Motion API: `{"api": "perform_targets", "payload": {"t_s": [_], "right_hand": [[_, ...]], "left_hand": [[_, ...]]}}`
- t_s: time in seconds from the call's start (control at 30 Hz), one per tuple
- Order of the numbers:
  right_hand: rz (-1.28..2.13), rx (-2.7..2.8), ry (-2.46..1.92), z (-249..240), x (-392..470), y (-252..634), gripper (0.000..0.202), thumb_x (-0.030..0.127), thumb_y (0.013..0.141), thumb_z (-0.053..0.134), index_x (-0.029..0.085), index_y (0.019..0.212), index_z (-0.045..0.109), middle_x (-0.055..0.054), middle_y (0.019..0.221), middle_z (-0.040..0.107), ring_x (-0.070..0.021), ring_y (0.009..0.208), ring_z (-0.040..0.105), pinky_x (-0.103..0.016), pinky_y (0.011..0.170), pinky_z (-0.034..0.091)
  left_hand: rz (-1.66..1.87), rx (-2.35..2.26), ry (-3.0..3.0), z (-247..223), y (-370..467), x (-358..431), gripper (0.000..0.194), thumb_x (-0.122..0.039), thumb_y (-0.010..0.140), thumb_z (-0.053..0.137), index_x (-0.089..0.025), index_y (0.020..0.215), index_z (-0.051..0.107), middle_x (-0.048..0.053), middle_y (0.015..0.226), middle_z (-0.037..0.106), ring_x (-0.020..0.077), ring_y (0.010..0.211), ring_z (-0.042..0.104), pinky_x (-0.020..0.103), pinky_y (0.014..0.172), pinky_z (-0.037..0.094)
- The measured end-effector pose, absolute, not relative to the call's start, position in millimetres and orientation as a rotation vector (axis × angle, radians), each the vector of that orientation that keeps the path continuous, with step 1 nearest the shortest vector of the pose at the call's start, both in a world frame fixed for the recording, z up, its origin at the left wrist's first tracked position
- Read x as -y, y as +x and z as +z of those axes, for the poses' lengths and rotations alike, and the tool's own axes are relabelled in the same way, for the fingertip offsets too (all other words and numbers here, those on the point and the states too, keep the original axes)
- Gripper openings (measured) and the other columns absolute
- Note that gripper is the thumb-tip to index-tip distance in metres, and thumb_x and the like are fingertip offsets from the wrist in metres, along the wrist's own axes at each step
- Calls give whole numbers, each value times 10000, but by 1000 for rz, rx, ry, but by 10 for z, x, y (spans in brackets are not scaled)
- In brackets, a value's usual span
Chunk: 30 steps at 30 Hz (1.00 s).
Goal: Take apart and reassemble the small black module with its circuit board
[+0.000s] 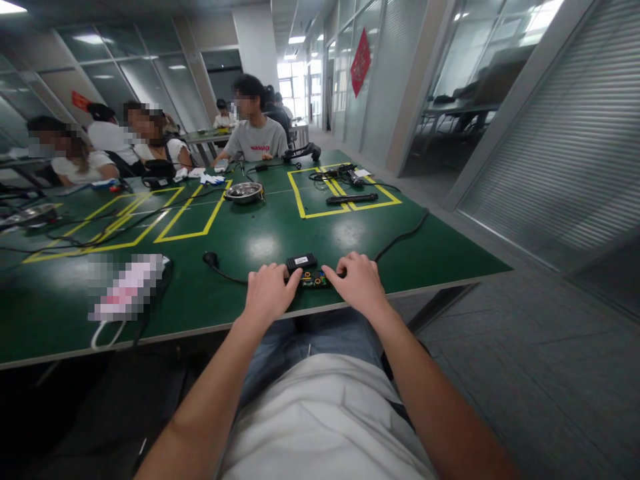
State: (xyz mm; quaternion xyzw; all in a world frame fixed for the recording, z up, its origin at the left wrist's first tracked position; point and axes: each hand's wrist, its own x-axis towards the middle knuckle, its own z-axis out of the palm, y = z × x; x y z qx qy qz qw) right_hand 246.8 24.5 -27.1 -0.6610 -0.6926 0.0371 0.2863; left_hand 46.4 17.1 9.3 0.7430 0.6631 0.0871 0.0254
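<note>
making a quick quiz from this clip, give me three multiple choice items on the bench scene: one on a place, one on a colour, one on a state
1. Where does the small circuit board lie?
A. between the two hands at the near table edge
B. inside the metal bowl
C. on the floor

2. What colour are the taped outlines on the green table?
A. red
B. yellow
C. white

3. How are the left hand and right hand placed?
A. raised in the air
B. both in the lap
C. both resting on the table, fingertips at the board

Answers: 1 A, the board sits between the fingertips, just before a black block. 2 B, the tape lines are yellow. 3 C, both hands lie on the table with fingers reaching the board from either side.
</note>
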Motion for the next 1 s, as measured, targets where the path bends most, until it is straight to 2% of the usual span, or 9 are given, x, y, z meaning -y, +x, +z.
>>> {"api": "perform_targets", "payload": {"t_s": [0.2,0.33,0.43,0.6,0.8,1.0], "right_hand": [[103,1812,-1761,-290,-241,2459,358,486,995,681,242,736,636,-97,1091,691,-297,1112,578,-447,996,412],[134,1806,-1744,-289,-233,2500,263,333,1072,494,243,910,680,-96,1082,714,-280,1081,600,-427,985,411],[140,1843,-1740,-266,-213,2514,232,249,1046,481,240,931,683,-101,1100,729,-281,1090,607,-421,986,406],[138,1869,-1758,-226,-190,2494,204,243,1032,514,240,937,695,-106,1126,731,-291,1117,605,-427,1007,396],[154,1877,-1783,-217,-188,2492,190,250,1042,514,241,973,690,-100,1133,727,-290,1126,607,-416,993,389],[167,1895,-1762,-224,-202,2494,230,244,1055,483,242,984,702,-104,1151,724,-293,1129,609,-426,992,393]], "left_hand": [[280,-2124,2321,89,496,-121,418,-539,1102,498,-208,1014,738,149,1112,744,365,1158,663,504,995,496],[655,-1994,2275,45,425,-244,261,-418,1070,590,-235,1184,737,137,1283,710,335,1214,646,480,1007,534],[833,-1751,2302,14,363,-430,270,-312,1052,612,-255,1256,780,110,1374,716,307,1303,645,471,1134,503],[662,-1579,2287,33,334,-605,286,-334,1005,704,-258,1253,825,91,1265,807,292,1171,734,438,1084,548],[776,-1435,2413,78,346,-434,334,-328,1048,663,-260,1348,793,97,1278,779,284,1197,686,449,1106,530],[651,-1201,2524,36,342,-316,311,-339,1074,639,-283,1325,815,97,1281,775,272,1168,681,455,1091,532]]}}
